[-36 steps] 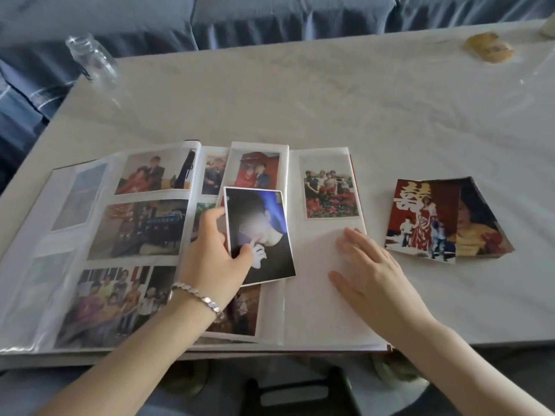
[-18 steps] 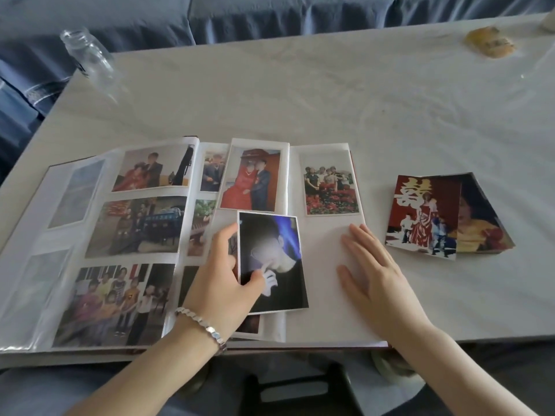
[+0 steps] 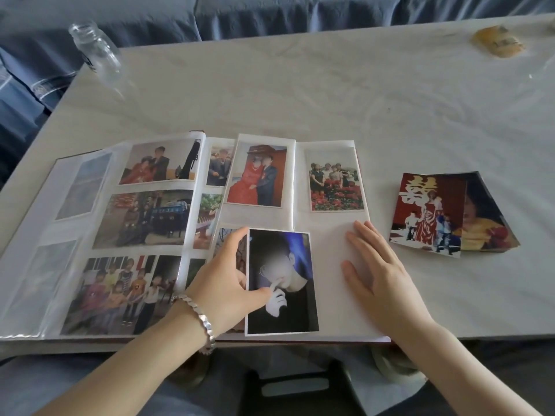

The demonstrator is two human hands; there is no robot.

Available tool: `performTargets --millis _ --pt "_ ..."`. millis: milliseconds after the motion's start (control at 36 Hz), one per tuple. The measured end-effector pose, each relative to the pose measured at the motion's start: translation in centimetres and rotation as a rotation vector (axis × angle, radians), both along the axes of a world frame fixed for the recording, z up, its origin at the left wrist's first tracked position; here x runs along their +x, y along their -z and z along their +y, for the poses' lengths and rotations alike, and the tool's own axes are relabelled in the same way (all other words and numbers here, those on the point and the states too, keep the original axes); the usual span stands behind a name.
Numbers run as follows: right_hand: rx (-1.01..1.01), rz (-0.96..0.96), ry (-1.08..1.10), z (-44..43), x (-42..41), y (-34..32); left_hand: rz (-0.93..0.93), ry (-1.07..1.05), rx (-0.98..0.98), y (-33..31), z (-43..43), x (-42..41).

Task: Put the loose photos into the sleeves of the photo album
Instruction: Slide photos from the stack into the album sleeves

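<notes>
The photo album (image 3: 327,235) lies open on the table, most of its sleeves filled with photos. My left hand (image 3: 225,280) pinches a dark portrait photo (image 3: 282,283) by its left edge, thumb on top, over the lower part of the right-hand page. My right hand (image 3: 378,265) rests flat on the bare white page just right of that photo, fingers straight. A small pile of loose photos (image 3: 450,214) lies on the table to the right of the album, a red wedding picture on top.
A clear glass bottle (image 3: 96,52) lies at the table's far left corner. A yellowish wrapped item (image 3: 498,42) sits at the far right. A blue sofa (image 3: 270,13) runs behind the table (image 3: 300,91). My lap is under the near edge.
My left hand has carried the dark portrait photo down and to the right, from the album's middle to the lower right-hand page. My right hand stayed flat on the page.
</notes>
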State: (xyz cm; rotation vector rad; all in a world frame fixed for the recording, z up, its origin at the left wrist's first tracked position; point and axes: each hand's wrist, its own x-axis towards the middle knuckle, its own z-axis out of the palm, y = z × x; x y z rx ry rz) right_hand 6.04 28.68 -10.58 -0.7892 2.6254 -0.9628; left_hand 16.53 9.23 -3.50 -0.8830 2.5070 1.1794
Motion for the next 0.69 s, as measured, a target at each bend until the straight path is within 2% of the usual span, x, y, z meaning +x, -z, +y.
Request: performTargets --millis 111,306,500,694 --pt "-0.002 -0.011 0.000 0.0 0.0 0.0 0.044 -0.015 0.015 0.4 0.0 -0.5" --pt "-0.045 -0.018 0.012 0.1 0.1 0.3 0.065 -0.056 -0.073 0.9 -0.8 -0.4" --pt "-0.260 -0.156 0.159 0.6 0.3 0.9 0.097 -0.105 -0.014 1.1 -0.1 -1.4" --pt "-0.419 -0.152 0.154 0.9 0.0 1.8 0.069 -0.026 -0.001 1.6 2.3 -2.6"
